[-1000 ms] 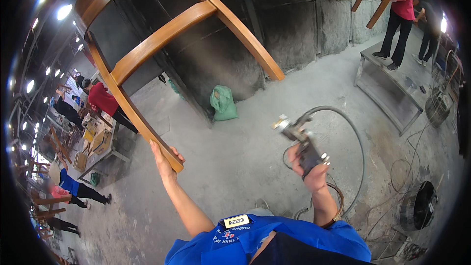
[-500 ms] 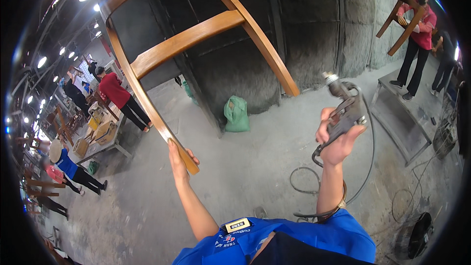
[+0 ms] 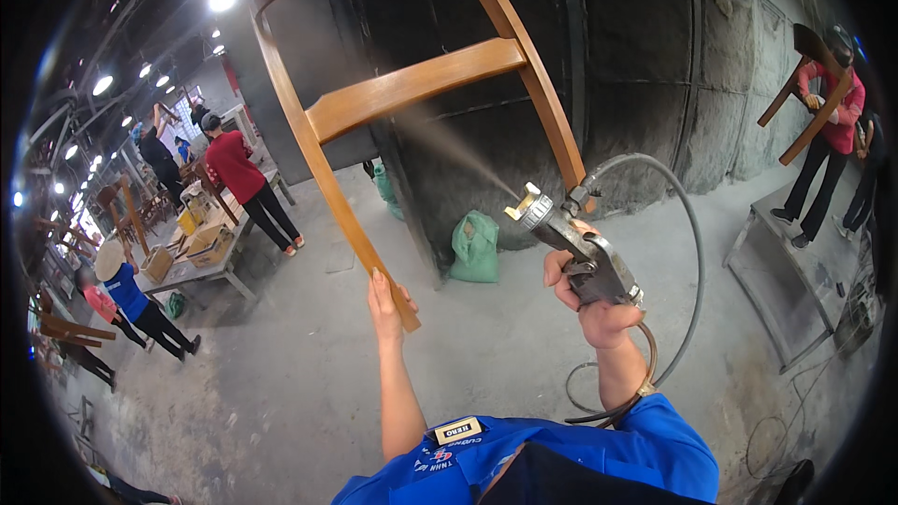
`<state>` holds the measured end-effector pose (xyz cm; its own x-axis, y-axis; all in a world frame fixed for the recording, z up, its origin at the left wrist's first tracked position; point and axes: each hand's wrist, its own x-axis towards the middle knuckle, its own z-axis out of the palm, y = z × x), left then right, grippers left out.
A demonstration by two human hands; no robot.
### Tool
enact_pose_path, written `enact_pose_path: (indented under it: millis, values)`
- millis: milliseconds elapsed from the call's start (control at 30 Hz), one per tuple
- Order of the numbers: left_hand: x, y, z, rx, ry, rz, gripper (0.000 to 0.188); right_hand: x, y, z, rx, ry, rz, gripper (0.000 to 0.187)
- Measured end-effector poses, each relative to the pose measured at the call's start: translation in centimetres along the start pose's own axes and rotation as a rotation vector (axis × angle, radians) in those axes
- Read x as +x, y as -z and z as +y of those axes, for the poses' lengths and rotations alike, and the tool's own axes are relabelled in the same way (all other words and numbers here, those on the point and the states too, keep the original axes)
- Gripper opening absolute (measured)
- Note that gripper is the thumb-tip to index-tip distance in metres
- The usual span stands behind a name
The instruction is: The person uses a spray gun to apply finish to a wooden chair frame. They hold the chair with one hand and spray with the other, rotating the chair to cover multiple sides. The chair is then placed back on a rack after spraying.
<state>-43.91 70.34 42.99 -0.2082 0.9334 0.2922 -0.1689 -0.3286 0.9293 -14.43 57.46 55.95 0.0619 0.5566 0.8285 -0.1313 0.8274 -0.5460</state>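
Much grey floor [image 3: 505,355] separates the bench [image 3: 803,257] edge from the right hand [image 3: 606,318], wrapped round a spray gun [image 3: 599,266]; the left hand [image 3: 384,309] clasps a raised wooden frame [image 3: 416,89] by one lower end.

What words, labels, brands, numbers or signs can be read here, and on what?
Pale tag on the wearer's blue shirt: bold lettering; I won't copy it.
Same shirt, beside a red emblem: pale lettering, also not copied.
Co-worker's blue shirt: pale marking, too small to read.
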Motion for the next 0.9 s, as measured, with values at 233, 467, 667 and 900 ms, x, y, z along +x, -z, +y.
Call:
enact_pose_path:
  millis: [233,467,667,900]
  values:
    - [1.3,-0.1,-2.5,-0.014,0.107,0.145,0.064,0.0,5.6,-3.4,-0.273,-0.057,0.313,0.117]
    - [2.3,0.0,-3.3,0.02,0.085,0.187,0.071,-4.3,11.6,-8.2,-0.375,0.052,0.419,0.105]
    - [4.7,1.2,-3.4,-0.026,0.118,0.138,0.068,-11.9,9.6,-13.3,-0.528,-0.07,0.444,0.115]
    - [7.8,2.7,-3.5,-0.077,0.103,0.084,0.068,-21.7,3.5,-18.2,-0.65,-0.458,0.623,0.111]
